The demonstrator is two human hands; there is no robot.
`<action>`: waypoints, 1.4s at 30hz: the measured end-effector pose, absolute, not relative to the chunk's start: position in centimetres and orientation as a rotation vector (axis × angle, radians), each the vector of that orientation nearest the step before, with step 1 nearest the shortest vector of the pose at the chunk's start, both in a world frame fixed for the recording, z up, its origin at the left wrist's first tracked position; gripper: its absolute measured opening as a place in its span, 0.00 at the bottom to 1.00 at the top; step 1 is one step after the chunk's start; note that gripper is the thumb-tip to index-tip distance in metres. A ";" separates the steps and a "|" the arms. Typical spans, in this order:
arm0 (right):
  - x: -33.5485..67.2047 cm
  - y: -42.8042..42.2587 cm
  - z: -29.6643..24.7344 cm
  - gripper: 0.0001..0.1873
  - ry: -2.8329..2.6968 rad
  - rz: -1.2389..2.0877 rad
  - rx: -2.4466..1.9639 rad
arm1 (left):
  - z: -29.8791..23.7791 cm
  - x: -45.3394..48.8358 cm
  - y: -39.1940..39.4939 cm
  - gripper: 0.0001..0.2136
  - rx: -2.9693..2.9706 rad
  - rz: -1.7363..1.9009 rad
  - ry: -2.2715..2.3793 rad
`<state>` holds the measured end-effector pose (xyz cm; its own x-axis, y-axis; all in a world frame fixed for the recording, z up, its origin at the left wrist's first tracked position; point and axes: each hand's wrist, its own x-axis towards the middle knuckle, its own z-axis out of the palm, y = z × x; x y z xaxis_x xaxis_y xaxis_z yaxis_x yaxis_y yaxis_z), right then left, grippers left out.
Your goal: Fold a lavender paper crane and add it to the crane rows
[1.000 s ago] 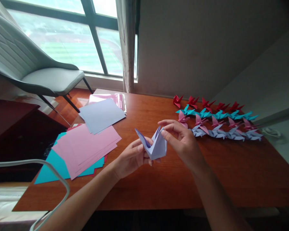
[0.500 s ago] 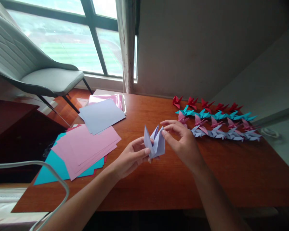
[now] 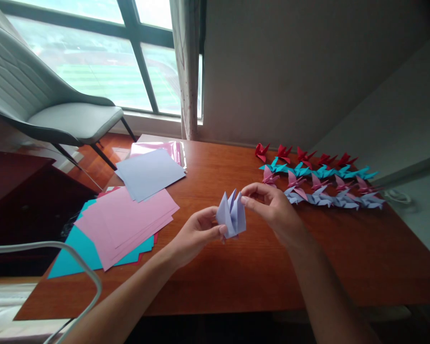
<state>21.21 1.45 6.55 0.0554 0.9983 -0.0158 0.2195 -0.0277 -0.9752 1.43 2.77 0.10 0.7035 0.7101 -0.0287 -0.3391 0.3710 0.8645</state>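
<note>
A partly folded lavender origami crane [image 3: 231, 217] is held up above the wooden table, its pointed flaps upward. My left hand [image 3: 203, 231] grips its lower left side, thumb in front and the other fingers behind, partly hidden by the paper. With thumb and forefinger, my right hand [image 3: 268, 203] pinches the tip of the flap on the right. Just beyond that hand stands a row of finished lavender cranes [image 3: 344, 198], with pink cranes [image 3: 318, 182] behind them.
Turquoise cranes [image 3: 324, 171] and red cranes [image 3: 304, 156] form the back rows. On the left lie pink sheets [image 3: 136, 220], turquoise sheets [image 3: 71, 253], lavender sheets [image 3: 152, 173] and a shiny plastic packet [image 3: 157, 149]. A chair [image 3: 75, 119] stands by the window; a white tube [image 3: 82, 263] curves at lower left.
The left flap of the lavender paper has swung inward, so its points stand closer together. Both hands keep their hold, and the view has shifted slightly.
</note>
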 end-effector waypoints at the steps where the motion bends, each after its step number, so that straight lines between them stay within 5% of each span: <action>1: 21.2 1.5 6.8 0.08 -1.310 1.109 -1.392 | 0.1 1.4 2.8 0.08 0.983 0.697 0.435; 13: 21.7 2.1 7.9 0.09 -1.446 1.118 -1.449 | 0.2 1.3 2.8 0.07 1.016 0.698 0.445; 22: 21.0 0.9 7.1 0.09 -1.480 0.755 -1.597 | -0.1 1.8 2.8 0.09 1.120 0.805 0.542; 42: 20.9 -0.5 5.1 0.10 -1.431 0.642 -1.517 | -0.5 1.8 2.1 0.13 1.963 1.117 0.717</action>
<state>20.94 -0.51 5.12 0.1867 0.9586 0.2150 0.4771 0.1029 -0.8728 1.83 2.09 -0.54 0.4612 0.7590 0.4595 0.1012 -0.5595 0.8226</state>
